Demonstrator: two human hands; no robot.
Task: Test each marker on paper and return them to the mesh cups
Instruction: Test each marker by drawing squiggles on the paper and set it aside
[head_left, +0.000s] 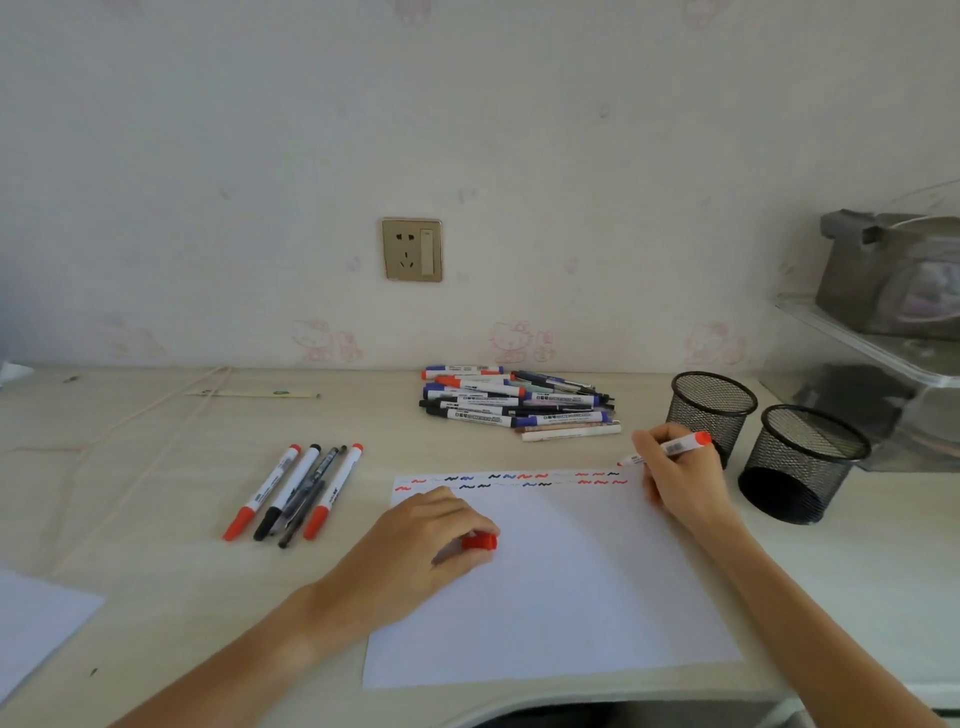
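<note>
Right hand (675, 475) grips red marker (670, 448), tip at paper's (545, 587) far right corner; left hand (415, 540) pinches cap (480, 541), pinning sheet. Short light stroke suffices.

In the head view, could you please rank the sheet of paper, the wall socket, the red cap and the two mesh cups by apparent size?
1. sheet of paper
2. mesh cups: alike; the nearer looks bigger
3. wall socket
4. red cap

- A socket (412, 250) with a switch sits on the wall above the desk (156, 467).
- The wallpaper (511, 340) bears faint pink cartoon cats.
- A pink cord (156, 431) trails across the desk's left side.
- A flat ruler-like strip (254, 394) lies near the wall.
- A clear shelf (872, 343) at right carries a grey bag (893, 270).
</note>
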